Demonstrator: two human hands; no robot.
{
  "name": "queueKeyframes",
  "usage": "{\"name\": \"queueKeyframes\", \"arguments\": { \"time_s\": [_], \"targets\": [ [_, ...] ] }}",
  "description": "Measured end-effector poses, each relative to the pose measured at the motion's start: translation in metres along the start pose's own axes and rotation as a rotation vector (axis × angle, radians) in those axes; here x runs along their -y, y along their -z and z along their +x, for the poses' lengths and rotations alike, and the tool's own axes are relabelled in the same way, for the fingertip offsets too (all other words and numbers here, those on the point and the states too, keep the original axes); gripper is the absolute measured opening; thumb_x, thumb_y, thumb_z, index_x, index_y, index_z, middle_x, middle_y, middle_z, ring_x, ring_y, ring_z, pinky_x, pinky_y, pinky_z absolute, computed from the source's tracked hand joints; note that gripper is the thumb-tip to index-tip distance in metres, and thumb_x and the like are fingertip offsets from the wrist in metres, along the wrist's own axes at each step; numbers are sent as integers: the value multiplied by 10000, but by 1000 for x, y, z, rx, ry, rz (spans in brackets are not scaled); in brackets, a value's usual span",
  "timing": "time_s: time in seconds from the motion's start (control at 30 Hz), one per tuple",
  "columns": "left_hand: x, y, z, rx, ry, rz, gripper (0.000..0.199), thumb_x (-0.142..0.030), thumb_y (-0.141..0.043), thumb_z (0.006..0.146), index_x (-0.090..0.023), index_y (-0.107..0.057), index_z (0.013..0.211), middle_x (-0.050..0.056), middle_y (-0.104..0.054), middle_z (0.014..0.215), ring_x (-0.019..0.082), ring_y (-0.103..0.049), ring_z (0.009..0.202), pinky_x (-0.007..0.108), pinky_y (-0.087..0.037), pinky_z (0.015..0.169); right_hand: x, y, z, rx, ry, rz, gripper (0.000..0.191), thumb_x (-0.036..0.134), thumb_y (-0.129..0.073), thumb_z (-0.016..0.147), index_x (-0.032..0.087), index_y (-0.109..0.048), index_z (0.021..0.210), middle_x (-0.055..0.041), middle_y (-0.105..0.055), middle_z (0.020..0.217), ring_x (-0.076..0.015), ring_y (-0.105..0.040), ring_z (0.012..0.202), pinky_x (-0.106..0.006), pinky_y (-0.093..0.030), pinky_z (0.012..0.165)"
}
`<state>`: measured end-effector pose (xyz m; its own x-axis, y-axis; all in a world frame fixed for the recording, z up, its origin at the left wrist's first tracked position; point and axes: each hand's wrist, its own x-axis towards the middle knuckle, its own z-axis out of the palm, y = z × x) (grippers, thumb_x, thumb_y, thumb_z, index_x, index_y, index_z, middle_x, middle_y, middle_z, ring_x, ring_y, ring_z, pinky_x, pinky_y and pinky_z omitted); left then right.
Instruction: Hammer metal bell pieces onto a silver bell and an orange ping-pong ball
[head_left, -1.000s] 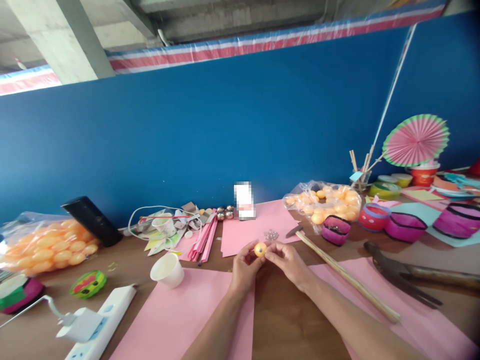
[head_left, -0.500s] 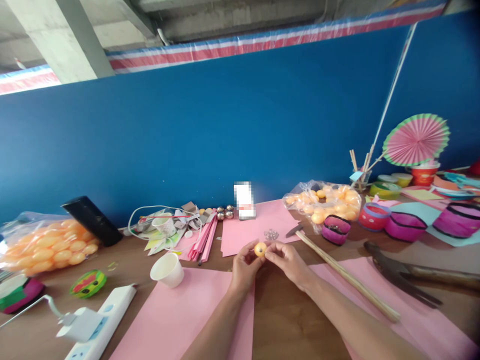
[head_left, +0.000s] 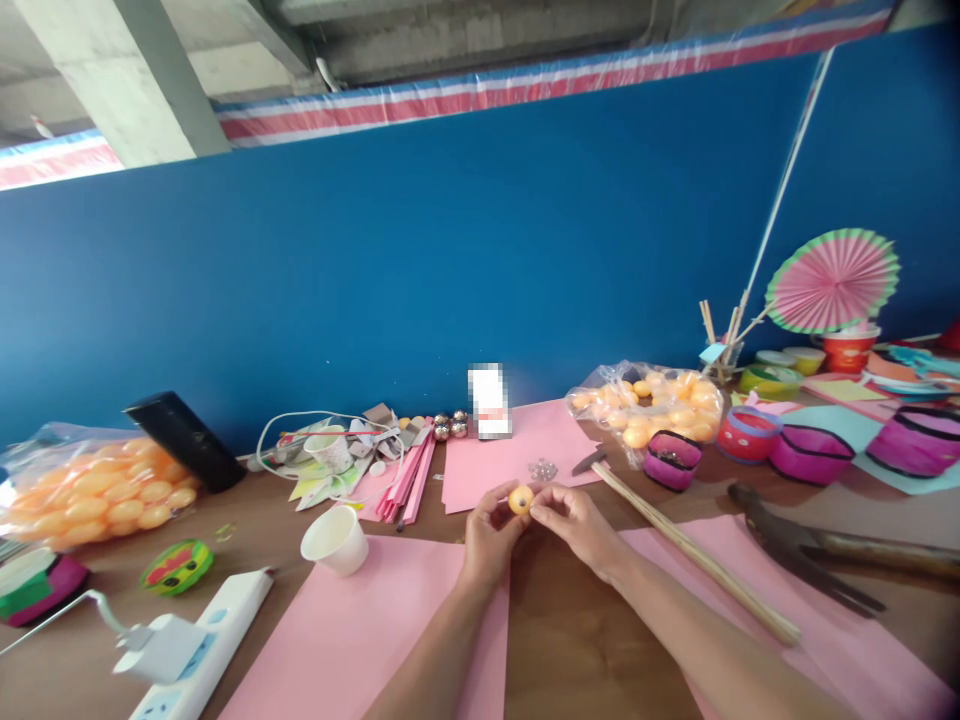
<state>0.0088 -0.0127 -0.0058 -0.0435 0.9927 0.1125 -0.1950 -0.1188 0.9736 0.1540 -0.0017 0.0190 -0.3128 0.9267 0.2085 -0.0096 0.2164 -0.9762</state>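
Observation:
An orange ball (head_left: 520, 499) with a small dark spot on it is held up between both hands over the table's near middle. My left hand (head_left: 491, 532) grips the ball from the left between thumb and fingers. From the right, my right hand (head_left: 574, 522) has its thumb and fingers pinched together at the ball's edge; whatever they pinch is too small to make out. Just behind the hands, a little heap of small shiny pieces (head_left: 542, 468) lies on a pink sheet (head_left: 480, 470). A white cup (head_left: 334, 540) stands to the left of my hands.
Bags of orange balls (head_left: 97, 495) stand left and back right. A small hammer (head_left: 697, 550) and a claw hammer (head_left: 802, 550) lie at the right, near purple pouches (head_left: 811, 452). A power strip (head_left: 217, 640) is front left. Paper scraps and a blue wall are behind.

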Motion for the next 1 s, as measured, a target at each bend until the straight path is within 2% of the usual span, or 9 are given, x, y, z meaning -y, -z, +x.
{"name": "queueKeyframes", "arguments": {
  "time_s": [0.2, 0.4, 1.0],
  "targets": [
    [1, 0, 2, -19, -55, 65, 442, -164, -681, 620, -148, -552, 1042, 110, -647, 979, 233, -595, 925, 354, -475, 791, -5, 1, 1, 7, -34, 83, 251, 401, -603, 716, 150, -597, 713, -59, -633, 931, -208, -554, 900, -324, -389, 822],
    [2, 1, 2, -23, -82, 113, 410, -157, -674, 619, -158, -566, 1014, 104, -632, 1009, 230, -589, 946, 355, -470, 810, -11, 0, 1, 8, -51, 204, 182, 325, -642, 696, 161, -573, 737, -44, -629, 914, -187, -566, 875, -316, -408, 809],
    [4, 1, 2, -46, -135, 232, 402, -164, -675, 616, -170, -591, 1009, 87, -631, 1003, 212, -590, 931, 348, -464, 833, -11, 0, 1, -24, -50, 162, 213, 354, -643, 683, 159, -574, 733, -37, -645, 798, -174, -588, 767, -304, -434, 749]
  ]
}}
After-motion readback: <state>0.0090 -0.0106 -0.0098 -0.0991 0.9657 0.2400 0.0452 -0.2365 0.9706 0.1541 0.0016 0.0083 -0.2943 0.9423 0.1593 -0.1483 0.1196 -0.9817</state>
